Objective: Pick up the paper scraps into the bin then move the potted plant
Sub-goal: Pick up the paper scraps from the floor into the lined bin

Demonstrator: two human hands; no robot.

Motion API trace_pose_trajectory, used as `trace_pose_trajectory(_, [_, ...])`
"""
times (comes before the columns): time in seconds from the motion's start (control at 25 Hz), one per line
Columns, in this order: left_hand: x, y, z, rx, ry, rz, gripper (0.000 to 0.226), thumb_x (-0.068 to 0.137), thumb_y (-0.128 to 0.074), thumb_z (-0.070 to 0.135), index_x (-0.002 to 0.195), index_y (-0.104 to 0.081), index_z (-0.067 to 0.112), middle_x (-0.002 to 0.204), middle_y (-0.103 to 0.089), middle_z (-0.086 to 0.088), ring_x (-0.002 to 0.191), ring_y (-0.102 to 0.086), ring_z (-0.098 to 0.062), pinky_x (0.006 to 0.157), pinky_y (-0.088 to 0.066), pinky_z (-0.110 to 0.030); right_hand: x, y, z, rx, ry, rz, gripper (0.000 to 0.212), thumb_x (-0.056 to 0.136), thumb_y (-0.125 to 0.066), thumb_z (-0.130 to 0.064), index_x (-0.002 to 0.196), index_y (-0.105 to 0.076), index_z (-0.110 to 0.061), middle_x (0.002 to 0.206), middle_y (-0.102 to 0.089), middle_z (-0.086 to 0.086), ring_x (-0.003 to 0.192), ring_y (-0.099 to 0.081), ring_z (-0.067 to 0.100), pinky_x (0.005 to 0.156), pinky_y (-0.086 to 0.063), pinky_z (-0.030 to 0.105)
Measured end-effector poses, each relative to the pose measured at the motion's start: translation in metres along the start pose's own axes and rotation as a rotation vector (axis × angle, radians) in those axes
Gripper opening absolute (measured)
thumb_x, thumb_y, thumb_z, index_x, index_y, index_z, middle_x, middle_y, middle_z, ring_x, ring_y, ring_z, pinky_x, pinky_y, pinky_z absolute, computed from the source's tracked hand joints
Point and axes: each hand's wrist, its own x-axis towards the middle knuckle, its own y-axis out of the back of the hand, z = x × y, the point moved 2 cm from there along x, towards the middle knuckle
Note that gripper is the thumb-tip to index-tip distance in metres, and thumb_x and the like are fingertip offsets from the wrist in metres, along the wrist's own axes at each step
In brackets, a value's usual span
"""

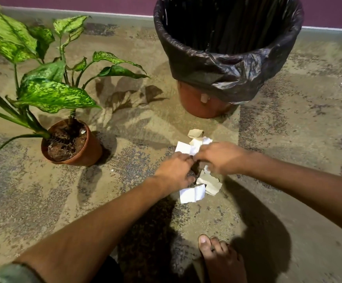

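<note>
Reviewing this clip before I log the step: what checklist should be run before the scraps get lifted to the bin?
1. Both hands on the pile: ok, left hand and right hand meet over the paper scraps.
2. Firm grasp of scraps: cannot tell, fingers blurred.
3. All scraps gathered: not ok, pieces lie beyond and nearer than the hands.
4. Bin open and lined: ok.
5. Path to the bin clear: ok.
6. Potted plant clear of the path: ok, off to the left.

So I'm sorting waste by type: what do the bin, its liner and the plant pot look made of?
The bin looks like smooth reddish-brown plastic, judging by its even sheen. The liner is thin glossy black plastic film, crinkled and reflective. The plant pot seems terracotta-coloured plastic, though clay is possible.
</note>
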Motion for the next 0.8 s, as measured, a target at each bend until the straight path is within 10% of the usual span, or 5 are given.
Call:
trace_pose_trajectory(0.28, [0.0, -0.041, 0.002, 0.158, 0.07, -0.114, 0.099, 0.079, -0.06, 0.063, 0.149, -0.016, 0.009, 0.155, -0.013, -0.012, 0.143, -0.011, -0.032, 0.115, -0.019, -0.053, -0.004, -0.057, -0.003, -0.128, 0.077, -0.136, 0.067, 0.09, -0.065, -0.035, 0.147, -0.029, -0.034, 0.147, -0.031, 0.01, 0.131, -0.041, 0.027, 0.095, -0.052, 0.041])
trace_pose_trajectory(0.52, [-0.004, -0.054, 0.021, 0.142, -0.005, -0.053, 0.054, 0.088, -0.065, 0.022, 0.132, -0.04, 0.002, 0.133, -0.037, -0.014, 0.122, -0.036, -0.031, 0.099, -0.045, -0.042, 0.0, -0.065, -0.012, 0.008, 0.038, -0.091, 0.028, 0.1, -0.048, -0.014, 0.127, -0.053, -0.014, 0.11, -0.052, 0.004, 0.102, -0.053, 0.019, 0.081, -0.045, 0.029])
trace_pose_trajectory(0.8, [-0.006, -0.038, 0.006, -0.02, 0.012, -0.072, 0.039, 0.081, -0.064, -0.003, 0.118, -0.055, 0.006, 0.117, -0.053, -0.01, 0.107, -0.055, -0.028, 0.094, -0.049, -0.037, 0.0, -0.047, 0.018, 0.351, -0.221, 0.065, 0.025, 0.095, -0.059, -0.011, 0.119, -0.066, -0.015, 0.118, -0.065, 0.006, 0.104, -0.061, 0.022, 0.09, -0.05, 0.033])
